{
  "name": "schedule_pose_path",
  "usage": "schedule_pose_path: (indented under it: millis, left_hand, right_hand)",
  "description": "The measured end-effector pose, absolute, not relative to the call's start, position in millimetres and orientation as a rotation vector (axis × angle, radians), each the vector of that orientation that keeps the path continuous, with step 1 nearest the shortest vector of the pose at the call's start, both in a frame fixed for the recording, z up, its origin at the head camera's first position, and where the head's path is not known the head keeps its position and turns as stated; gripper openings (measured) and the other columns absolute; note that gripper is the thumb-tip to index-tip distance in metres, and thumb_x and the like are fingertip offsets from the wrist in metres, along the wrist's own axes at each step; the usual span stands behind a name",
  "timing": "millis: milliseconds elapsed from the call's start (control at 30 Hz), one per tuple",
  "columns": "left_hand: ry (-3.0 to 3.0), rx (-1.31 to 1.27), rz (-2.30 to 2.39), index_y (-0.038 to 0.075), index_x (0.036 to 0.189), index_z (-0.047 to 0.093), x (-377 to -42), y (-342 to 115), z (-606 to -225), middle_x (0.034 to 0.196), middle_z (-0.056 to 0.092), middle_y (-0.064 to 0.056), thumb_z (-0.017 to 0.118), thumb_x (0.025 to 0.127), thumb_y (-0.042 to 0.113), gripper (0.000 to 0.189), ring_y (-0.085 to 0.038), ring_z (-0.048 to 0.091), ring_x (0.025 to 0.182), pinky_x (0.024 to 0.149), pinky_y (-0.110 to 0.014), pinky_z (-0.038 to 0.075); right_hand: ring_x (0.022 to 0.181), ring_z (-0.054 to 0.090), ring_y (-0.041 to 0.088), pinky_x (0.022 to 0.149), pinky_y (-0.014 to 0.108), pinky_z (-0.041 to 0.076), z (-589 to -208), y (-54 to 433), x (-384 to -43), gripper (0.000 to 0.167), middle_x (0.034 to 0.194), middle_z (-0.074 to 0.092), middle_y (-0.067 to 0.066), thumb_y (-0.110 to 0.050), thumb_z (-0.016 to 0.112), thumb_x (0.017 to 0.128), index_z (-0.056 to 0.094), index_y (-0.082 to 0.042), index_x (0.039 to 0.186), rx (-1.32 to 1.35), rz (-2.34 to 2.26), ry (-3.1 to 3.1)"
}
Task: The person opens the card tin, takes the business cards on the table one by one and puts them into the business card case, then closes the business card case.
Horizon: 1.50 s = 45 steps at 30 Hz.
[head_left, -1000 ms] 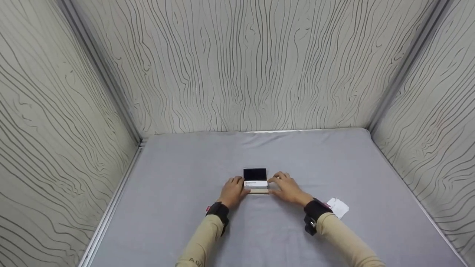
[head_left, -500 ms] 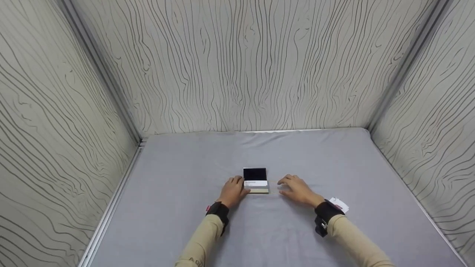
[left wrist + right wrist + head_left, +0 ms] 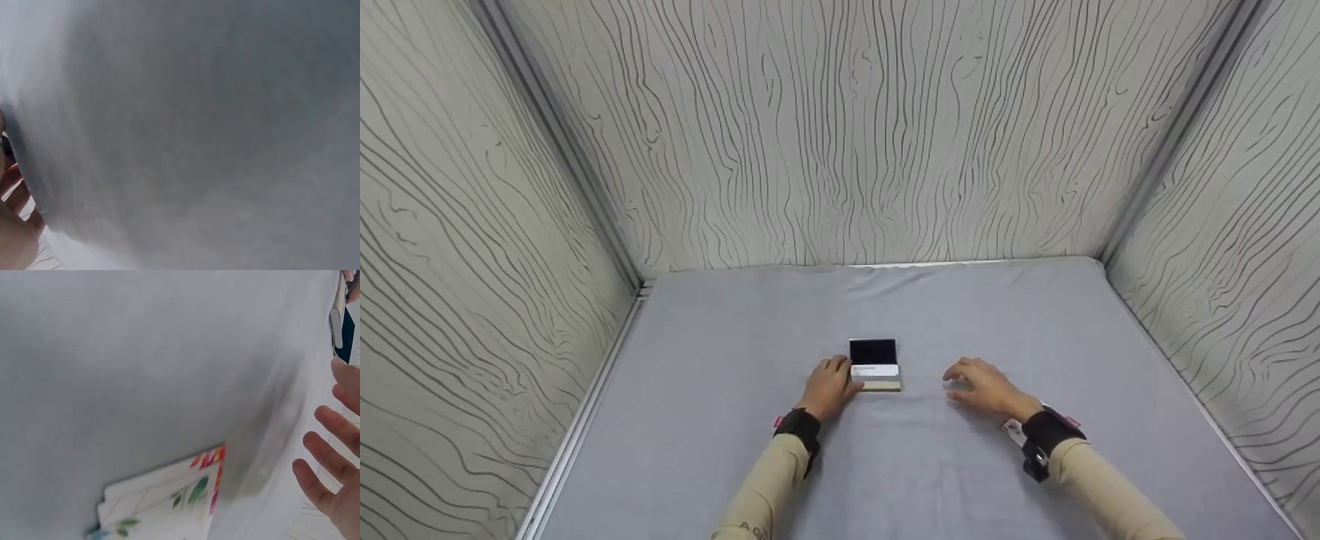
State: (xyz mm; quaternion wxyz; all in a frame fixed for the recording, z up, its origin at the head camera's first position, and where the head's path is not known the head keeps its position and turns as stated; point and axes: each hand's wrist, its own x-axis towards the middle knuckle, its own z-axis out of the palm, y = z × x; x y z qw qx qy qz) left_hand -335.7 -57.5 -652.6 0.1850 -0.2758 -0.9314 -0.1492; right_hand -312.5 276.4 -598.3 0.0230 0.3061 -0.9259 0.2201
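Observation:
An opened card case (image 3: 873, 351) lies on the grey cloth, its dark lid folded back and a pale front edge towards me. White cards (image 3: 876, 370) with small print sit inside it. My left hand (image 3: 826, 386) holds the case by its left side, thumb at the front corner and fingers along the edge. Well to the right of the case, my right hand (image 3: 986, 388) hovers with nothing in it, fingers spread and slightly bent. Beneath the right wrist lies a small stack of paper cards (image 3: 163, 500) printed with leaves and a red-orange border, mostly hidden in the head view.
Grey cloth (image 3: 735, 322) covers the table, with light wrinkles near the back. Panels with a wood-grain line pattern (image 3: 840, 135) stand behind and on both sides. The left wrist view shows mostly blurred cloth.
My right hand has let go of the card case's right side and moved away to the right, its wrist now over the loose cards. The left hand and case have stayed in place.

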Motion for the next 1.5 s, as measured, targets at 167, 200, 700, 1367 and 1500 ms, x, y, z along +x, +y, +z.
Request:
schedule_pose_path:
  millis: [167,200,700,1367,1500]
  left_hand:
    - [-2.625,-0.787,-0.418,-0.008,0.119,0.062,-334.1,-58.1,-648.4,0.115,0.059,-0.019,0.067,0.095,0.031,0.046,-0.035,0.058,0.101,0.091,-0.043,0.047]
    - [-2.634,-0.786,-0.416,-0.008,0.12,0.062,-333.9,-58.0,-648.1,0.116,0.059,-0.019,0.066,0.095,0.031,0.046,-0.035,0.058,0.102,0.091,-0.043,0.047]
    - [-2.721,-0.751,-0.464,-0.01,0.124,0.06,-332.4,-56.2,-647.9,0.123,0.058,-0.02,0.062,0.097,0.032,0.05,-0.036,0.056,0.11,0.099,-0.044,0.043]
    - [-2.736,-0.743,-0.433,-0.008,0.123,0.06,-333.7,-55.5,-648.8,0.122,0.058,-0.019,0.062,0.098,0.032,0.048,-0.035,0.056,0.11,0.098,-0.043,0.044]
    - [-2.726,-0.742,-0.438,-0.008,0.123,0.061,-333.7,-55.2,-648.9,0.121,0.058,-0.019,0.063,0.097,0.032,0.048,-0.035,0.056,0.109,0.097,-0.043,0.044]
  right_hand:
    - [0.09,0.06,0.033,0.078,0.051,0.048,-596.4,290.1,-309.4,0.025,0.096,0.064,0.011,-0.015,0.076,0.086,0.069,0.0,0.105,0.991,0.676,-2.862]
    - [0.089,0.06,0.032,0.077,0.05,0.048,-596.1,292.6,-308.7,0.025,0.095,0.064,0.011,-0.015,0.076,0.085,0.069,0.0,0.104,0.996,0.678,-2.86]
    - [0.082,0.06,0.028,0.071,0.037,0.048,-583.5,333.0,-296.3,0.014,0.089,0.064,0.007,-0.008,0.077,0.082,0.068,-0.005,0.093,1.005,0.839,-3.028]
    - [0.086,0.048,0.025,0.074,0.038,0.041,-576.1,368.7,-276.3,0.035,0.092,0.054,0.005,0.0,0.083,0.06,0.067,-0.008,0.091,0.929,0.741,-3.173]
    - [0.091,0.043,0.027,0.076,0.042,0.041,-575.9,371.5,-273.6,0.044,0.097,0.051,0.005,0.0,0.085,0.056,0.065,-0.011,0.093,0.853,0.673,-3.224]
